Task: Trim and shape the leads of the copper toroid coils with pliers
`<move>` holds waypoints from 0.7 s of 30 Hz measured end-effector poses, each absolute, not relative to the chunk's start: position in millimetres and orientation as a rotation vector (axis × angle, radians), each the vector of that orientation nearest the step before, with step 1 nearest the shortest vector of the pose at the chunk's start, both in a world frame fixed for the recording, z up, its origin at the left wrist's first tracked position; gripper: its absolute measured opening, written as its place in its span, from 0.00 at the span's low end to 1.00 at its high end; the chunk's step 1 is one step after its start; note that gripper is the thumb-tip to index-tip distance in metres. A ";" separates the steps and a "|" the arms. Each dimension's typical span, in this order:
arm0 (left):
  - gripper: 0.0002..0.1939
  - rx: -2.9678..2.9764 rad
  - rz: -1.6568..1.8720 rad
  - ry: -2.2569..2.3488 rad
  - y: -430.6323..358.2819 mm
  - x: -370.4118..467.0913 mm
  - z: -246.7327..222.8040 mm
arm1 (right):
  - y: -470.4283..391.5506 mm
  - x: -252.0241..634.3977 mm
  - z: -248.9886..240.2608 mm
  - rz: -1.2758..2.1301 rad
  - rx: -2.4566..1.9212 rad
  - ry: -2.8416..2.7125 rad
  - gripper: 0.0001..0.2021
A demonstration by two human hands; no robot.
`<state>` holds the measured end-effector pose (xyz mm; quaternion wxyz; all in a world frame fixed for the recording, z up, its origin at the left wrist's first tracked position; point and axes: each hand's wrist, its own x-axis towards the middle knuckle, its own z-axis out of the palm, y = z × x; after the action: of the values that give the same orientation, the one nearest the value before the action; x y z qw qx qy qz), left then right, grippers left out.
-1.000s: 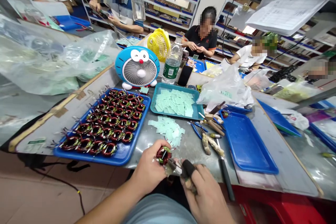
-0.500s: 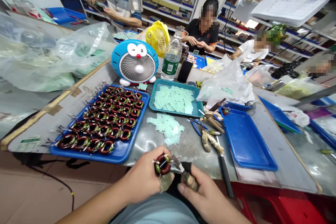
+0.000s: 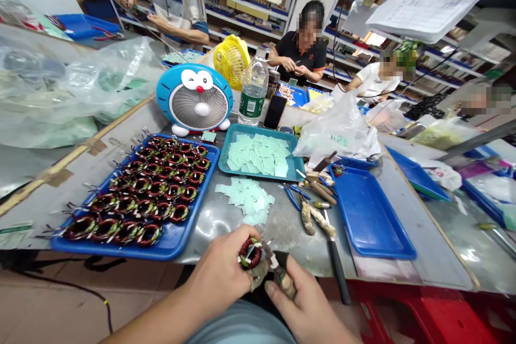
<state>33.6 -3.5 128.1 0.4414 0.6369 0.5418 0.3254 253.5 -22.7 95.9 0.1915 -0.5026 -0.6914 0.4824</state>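
Gripping a coil (image 3: pixel 250 252) over the lap, the left hand (image 3: pixel 220 277) was clamped; the right hand (image 3: pixel 310 309) clamped pliers (image 3: pixel 278 273) at its leads. Slippage risked nicked winding or fingers. Beyond lay the coil tray (image 3: pixel 173 239).

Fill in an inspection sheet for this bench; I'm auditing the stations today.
Surface: grey metal table, worn and smudged.
Job's things: left hand grips a wound coil; right hand holds a small tool at it.
Clutter: blue tray of coils, teal tray of green squares, loose squares, pliers, empty blue tray, plastic bags.
Grippers: fingers of both hands closed on their items.
Cables: dark cord on the floor.
Surroundings: cartoon fan, yellow fan, water bottle, seated co-workers, shelving.
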 end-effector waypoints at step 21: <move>0.08 1.599 0.767 1.460 -3.2 27.0 130.2 | -18.6 252.5 100.2 0.642 -1.381 -2.223 0.14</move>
<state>27.0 -3.2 130.2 0.4098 0.6348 0.5799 0.3047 252.5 -18.6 100.2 0.2218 -0.4996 -0.8045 0.2323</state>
